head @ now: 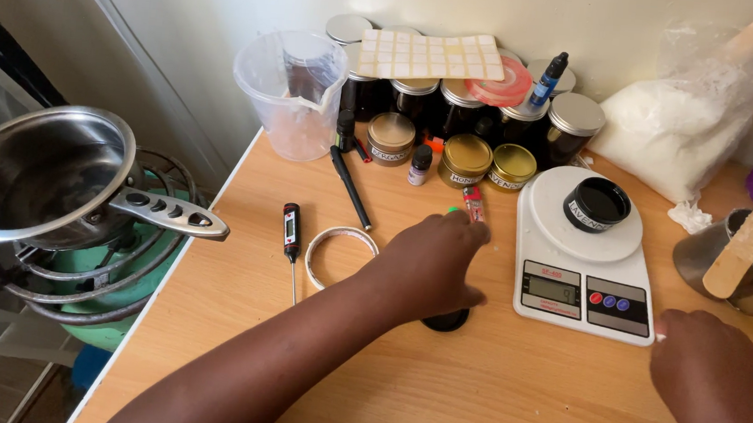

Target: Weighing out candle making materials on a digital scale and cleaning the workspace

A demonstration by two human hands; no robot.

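Note:
My left hand [431, 261] reaches across the wooden table [505, 392], fingers curled down near a small red tube [474, 201] with a green tip beside it. A black round lid [447, 319] lies on the table under the palm's edge. Whether the hand grips anything is hidden. My right hand [721, 386] rests at the lower right, fingers curled, next to the corner of a white kitchen scale [581, 286]. A black tin [596, 204] stands open on the scale's platform.
A clear measuring jug [292, 88], dark jars with metal lids [457, 97], gold tins [467, 156], a label sheet [429, 56], a bag of white flakes [684, 119], a metal pot with a wooden stick [745, 254], a probe thermometer [291, 236], a tape ring [337, 253]. A steel saucepan [39, 176] sits on a burner at left.

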